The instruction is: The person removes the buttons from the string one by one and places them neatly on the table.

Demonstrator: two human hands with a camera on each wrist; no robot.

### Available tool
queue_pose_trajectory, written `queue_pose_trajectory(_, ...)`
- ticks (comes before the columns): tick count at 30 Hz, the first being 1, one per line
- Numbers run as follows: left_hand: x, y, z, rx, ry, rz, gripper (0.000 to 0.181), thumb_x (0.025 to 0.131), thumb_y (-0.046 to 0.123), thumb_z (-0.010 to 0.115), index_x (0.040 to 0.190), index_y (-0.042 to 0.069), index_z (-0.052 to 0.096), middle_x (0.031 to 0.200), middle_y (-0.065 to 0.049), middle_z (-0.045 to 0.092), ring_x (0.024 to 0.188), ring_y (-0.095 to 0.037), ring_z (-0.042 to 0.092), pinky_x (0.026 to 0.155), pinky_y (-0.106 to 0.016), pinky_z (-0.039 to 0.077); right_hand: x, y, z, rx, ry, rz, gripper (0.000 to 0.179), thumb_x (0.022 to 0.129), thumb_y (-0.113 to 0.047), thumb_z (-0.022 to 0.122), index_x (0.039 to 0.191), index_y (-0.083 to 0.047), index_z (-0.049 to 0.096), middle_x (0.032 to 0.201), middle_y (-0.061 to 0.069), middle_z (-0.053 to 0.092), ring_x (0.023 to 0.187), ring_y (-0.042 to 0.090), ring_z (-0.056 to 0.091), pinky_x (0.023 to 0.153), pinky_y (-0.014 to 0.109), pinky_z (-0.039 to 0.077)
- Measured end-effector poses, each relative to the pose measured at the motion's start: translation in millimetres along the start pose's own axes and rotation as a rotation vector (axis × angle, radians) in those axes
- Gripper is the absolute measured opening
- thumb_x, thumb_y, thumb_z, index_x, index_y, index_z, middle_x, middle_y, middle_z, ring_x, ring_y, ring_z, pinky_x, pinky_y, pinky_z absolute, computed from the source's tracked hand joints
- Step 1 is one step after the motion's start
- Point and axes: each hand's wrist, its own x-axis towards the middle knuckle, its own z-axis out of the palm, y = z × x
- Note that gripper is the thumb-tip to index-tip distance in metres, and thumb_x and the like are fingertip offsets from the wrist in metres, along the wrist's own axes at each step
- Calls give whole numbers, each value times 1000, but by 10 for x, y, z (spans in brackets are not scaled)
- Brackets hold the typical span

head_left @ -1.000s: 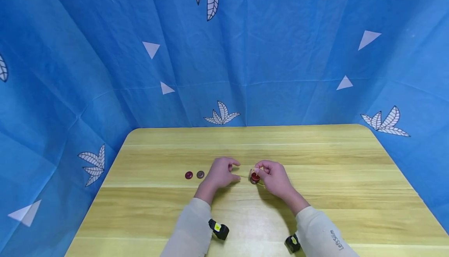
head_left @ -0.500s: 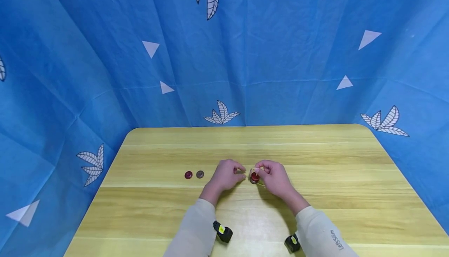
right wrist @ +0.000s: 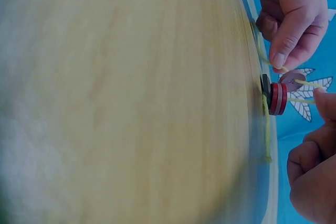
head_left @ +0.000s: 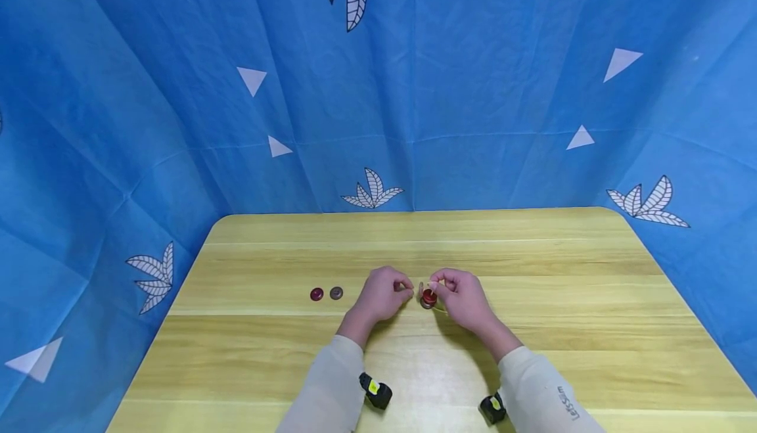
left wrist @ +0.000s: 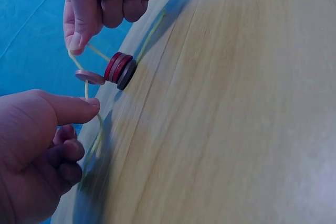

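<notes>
My left hand pinches a yellow string between thumb and forefinger. Just across from it, my right hand pinches the same string higher up, with a short span running between the two hands. A brownish button hangs tilted on that span. Below the right fingertips, a small stack of threaded red and dark buttons stands close over the table, and the string's other end trails out from under it.
A dark red button and a grey-brown button lie on the wooden table, left of my left hand. Behind the table hangs a blue cloth. A black wrist camera sits at my left sleeve.
My left hand has moved right toward the buttons, and its thumb and forefinger have come together on the string. The right hand has stayed in place.
</notes>
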Motion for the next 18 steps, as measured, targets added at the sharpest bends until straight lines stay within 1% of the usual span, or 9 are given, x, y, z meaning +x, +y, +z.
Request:
queue_pose_trajectory(4,-17,-23,-14,-38,40,27,4,88,10,76,86,14,77,85,5,60,80,-12,54,75,-32,47,3,-4,-5,11,3,9,8,93,0,66,89,-4,72,51,-4,37,43,8,31,42,22,23)
queue_pose_trajectory(6,-26,-20,-24,-62,50,25,5,88,9,76,86,13,77,87,5,63,81,-11,56,76,-32,48,1,-4,-11,12,4,15,7,94,-1,66,90,-3,72,51,-4,36,43,8,31,42,22,23)
queue_pose_trajectory(7,-31,-17,-27,-84,47,17,5,88,8,75,87,12,77,86,5,65,78,-11,59,75,-31,49,-2,-4,-15,15,3,21,7,94,-1,66,91,-3,72,51,-4,36,43,8,31,42,22,23)
queue_pose_trajectory(10,-55,6,-36,-184,14,-44,5,91,6,72,91,10,76,78,3,67,63,-11,63,64,-30,52,-13,0,-26,20,5,42,6,94,-2,66,92,-3,72,52,-4,34,43,8,30,42,22,24)
queue_pose_trajectory(13,-80,29,-35,-324,-11,-100,5,94,3,68,94,6,73,81,-3,69,52,-16,64,53,-31,53,-27,6,-33,29,12,56,6,94,-2,65,94,-2,72,52,-4,33,43,9,29,42,22,24)
queue_pose_trajectory(15,-85,36,-29,-403,-6,-114,5,95,1,66,93,4,70,85,-6,70,54,-18,66,51,-31,54,-33,16,-34,34,20,62,7,94,-1,66,95,-1,72,52,-4,32,43,10,29,43,22,25)
queue_pose_trajectory(17,-85,37,-21,-462,4,-111,5,95,-1,65,92,2,67,86,-9,70,57,-19,68,53,-32,55,-37,29,-33,45,27,68,7,94,-1,66,96,-1,72,53,-3,32,44,10,29,44,22,26)
queue_pose_trajectory(18,-83,38,-20,-485,11,-108,6,94,-2,65,91,2,66,84,-10,70,58,-20,68,54,-33,56,-39,37,-32,53,31,72,7,94,-1,66,96,-1,72,54,-3,32,44,10,30,45,22,26)
